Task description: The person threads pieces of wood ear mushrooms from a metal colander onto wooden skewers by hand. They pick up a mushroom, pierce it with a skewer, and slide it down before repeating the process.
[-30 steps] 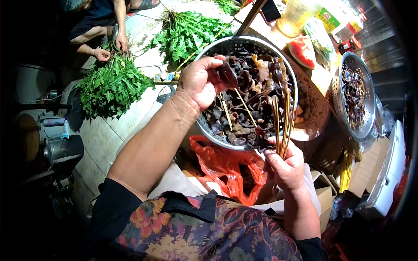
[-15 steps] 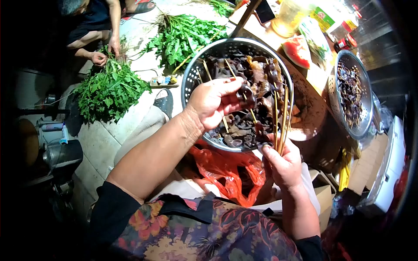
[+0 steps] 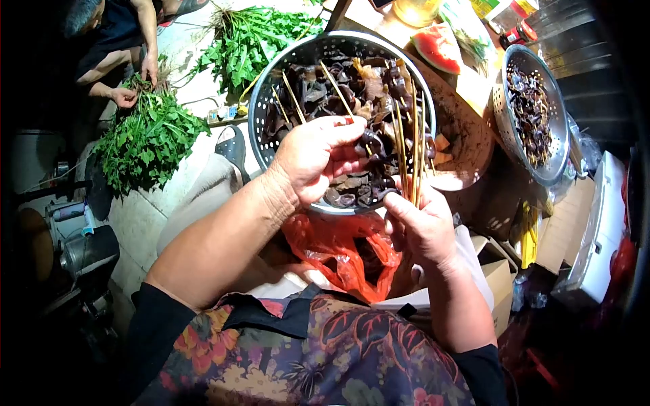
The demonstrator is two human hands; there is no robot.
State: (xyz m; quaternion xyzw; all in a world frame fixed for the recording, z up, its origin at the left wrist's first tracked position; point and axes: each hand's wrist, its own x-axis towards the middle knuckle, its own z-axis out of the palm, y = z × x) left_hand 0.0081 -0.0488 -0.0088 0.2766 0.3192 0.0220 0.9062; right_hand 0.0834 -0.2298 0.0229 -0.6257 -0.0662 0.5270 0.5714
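Pinching a mushroom (image 3: 372,145) over the colander (image 3: 259,101), the left hand (image 3: 311,159) sits just beside the right hand (image 3: 423,227), which is closed around upright skewers (image 3: 414,152) at its near rim.

Single head-worn camera, tilted forward and down, close above left hand (image 3: 315,159), right hand (image 3: 421,227), colander (image 3: 256,111); wide fisheye, dark edges.

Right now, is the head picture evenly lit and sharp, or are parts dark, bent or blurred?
Head view: light falls on the middle, where the left hand, right hand and skewers look sharp. Head view: the corners and left edge sink into black. Head view: the wide lens curves the scene, so the colander at the right looks stretched.
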